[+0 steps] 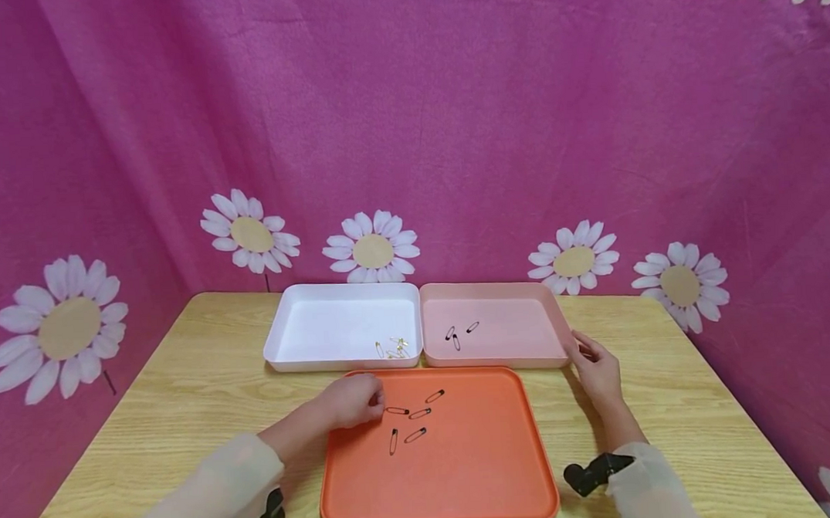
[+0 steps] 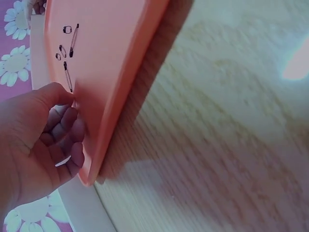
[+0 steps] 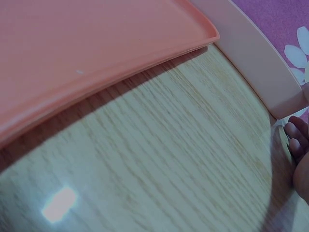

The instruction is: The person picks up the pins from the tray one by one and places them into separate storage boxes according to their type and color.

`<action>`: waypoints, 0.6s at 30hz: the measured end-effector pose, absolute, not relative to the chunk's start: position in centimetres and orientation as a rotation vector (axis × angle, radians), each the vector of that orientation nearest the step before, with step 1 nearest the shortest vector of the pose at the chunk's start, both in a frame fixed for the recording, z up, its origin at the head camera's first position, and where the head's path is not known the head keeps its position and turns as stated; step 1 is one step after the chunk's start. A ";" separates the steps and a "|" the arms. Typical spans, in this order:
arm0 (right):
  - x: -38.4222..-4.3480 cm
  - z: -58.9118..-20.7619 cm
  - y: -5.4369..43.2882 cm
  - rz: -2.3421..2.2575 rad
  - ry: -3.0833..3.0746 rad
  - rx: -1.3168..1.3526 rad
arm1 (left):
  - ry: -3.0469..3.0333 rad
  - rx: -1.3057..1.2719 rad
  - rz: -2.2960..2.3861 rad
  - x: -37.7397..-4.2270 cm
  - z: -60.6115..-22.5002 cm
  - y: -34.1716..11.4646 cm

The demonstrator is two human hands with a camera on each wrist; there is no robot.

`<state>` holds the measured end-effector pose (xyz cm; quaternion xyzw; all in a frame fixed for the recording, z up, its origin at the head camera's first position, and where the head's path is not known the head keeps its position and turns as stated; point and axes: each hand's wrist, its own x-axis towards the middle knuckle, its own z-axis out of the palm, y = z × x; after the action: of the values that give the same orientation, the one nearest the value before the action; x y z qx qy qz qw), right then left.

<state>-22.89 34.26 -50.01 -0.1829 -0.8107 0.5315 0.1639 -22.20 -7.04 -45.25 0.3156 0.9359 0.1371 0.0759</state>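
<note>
Several black safety pins [image 1: 415, 435] lie scattered on the orange tray [image 1: 480, 472]. Over this tray's left edge is my left hand [image 1: 352, 400], fingers curled and thumb close to the forefinger. In the left wrist view, one safety pin [image 2: 67, 76] ends right by the thumb tip; whether the fingertips pinch it I cannot tell. My right hand [image 1: 597, 368] touches the outer right side of the pink tray [image 1: 507, 305] near its front corner, its fingers loosely bent. Three black safety pins [image 1: 456, 341] lie inside the pink tray.
A white tray [image 1: 334, 316] stands left of the pink one, side against side, with several gold safety pins [image 1: 396, 349] in its front right corner. All trays are on a wood-grain table [image 1: 204, 361]. Behind it hangs a magenta curtain [image 1: 410, 135] with daisies.
</note>
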 end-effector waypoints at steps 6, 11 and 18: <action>-23.0 -50.2 34.3 1.512 -2.300 -0.526 | 2.806 0.978 0.389 -22.3 -45.2 -6.8; -23.0 -50.1 34.3 1.511 -2.306 -0.531 | 2.803 1.103 0.350 -22.4 -45.3 -6.5; -23.0 -50.1 34.3 1.501 -2.297 -0.531 | 2.762 1.046 0.415 -22.8 -45.5 -6.1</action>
<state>-23.01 34.29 -50.11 -0.1870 -0.8095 0.5291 0.1725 -22.77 -6.10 -45.47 0.3495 0.9232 0.1388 0.0796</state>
